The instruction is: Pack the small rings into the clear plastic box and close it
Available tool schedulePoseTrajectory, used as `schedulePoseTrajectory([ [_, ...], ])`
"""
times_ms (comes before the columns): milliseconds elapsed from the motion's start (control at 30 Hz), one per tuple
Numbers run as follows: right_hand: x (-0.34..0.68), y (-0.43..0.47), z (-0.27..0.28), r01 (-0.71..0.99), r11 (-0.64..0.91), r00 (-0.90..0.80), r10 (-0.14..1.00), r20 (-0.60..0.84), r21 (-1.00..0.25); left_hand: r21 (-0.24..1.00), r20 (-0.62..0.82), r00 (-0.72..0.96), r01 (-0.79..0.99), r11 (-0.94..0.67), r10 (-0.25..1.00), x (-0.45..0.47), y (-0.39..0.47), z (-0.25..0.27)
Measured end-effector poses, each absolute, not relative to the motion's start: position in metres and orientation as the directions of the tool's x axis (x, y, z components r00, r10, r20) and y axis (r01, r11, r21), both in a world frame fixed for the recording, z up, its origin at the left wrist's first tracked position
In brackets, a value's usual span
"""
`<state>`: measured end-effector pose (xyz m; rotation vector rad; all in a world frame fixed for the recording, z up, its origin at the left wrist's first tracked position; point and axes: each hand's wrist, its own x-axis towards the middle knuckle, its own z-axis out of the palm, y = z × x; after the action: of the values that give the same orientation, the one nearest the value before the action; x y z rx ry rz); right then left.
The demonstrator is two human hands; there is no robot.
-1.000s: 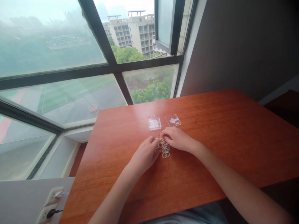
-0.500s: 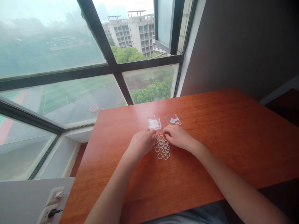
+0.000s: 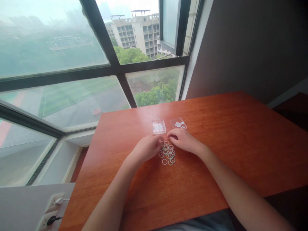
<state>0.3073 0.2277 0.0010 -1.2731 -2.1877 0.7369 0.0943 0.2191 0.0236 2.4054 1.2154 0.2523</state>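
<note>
A loose cluster of thin, pale rings [image 3: 170,155], several of them overlapping, lies flat on the brown table. At its left upper edge, my left hand [image 3: 148,148] has its bent fingers and thumb apart, with the fingertips against the nearest rings; some rings are partly hidden there. My right hand [image 3: 184,140] rests just above and right of the cluster, fingers curved and a gap showing by the thumb. No held thing can be seen in it. Beyond the hands are a clear plastic box [image 3: 158,127] and a clear lid [image 3: 178,123] with a white print.
The wooden table [image 3: 216,128] runs along a framed window [image 3: 120,69], with a pane ajar at top. A grey wall [image 3: 240,51] stands to the right. At lower left, plugs sit in wall sockets [image 3: 53,205].
My left hand has shifted slightly right and down onto the upper rings. Those rings have moved a little closer to the rest. My right hand has hardly moved.
</note>
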Motion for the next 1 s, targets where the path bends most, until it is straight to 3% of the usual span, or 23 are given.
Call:
schedulePoseTrajectory([
  [200,0.310,0.231,-0.007,0.645,0.347,-0.266,0.937,0.226,-0.680,0.452,0.159,0.418,0.774,-0.442,0.894,0.086,0.228,0.019],
  [300,0.303,0.233,-0.013,0.639,0.397,-0.282,0.918,0.279,-0.659,0.459,0.220,0.347,0.788,-0.411,0.912,0.083,0.233,0.012],
  [467,0.295,0.236,-0.018,0.721,0.423,-0.316,0.906,0.283,-0.549,0.435,0.181,0.381,0.796,-0.421,0.907,0.083,0.234,0.005],
  [667,0.305,0.227,-0.011,0.728,0.418,-0.334,0.908,0.251,-0.543,0.419,0.148,0.454,0.776,-0.472,0.878,0.088,0.224,0.007],
  [867,0.326,0.224,-0.008,0.863,0.167,-0.071,0.974,0.213,-0.477,0.406,0.142,0.476,0.772,-0.490,0.868,0.092,0.219,0.004],
  [1000,0.329,0.224,-0.009,0.909,0.111,-0.053,0.987,0.153,-0.401,0.404,0.137,0.484,0.770,-0.494,0.865,0.090,0.219,0.004],
])
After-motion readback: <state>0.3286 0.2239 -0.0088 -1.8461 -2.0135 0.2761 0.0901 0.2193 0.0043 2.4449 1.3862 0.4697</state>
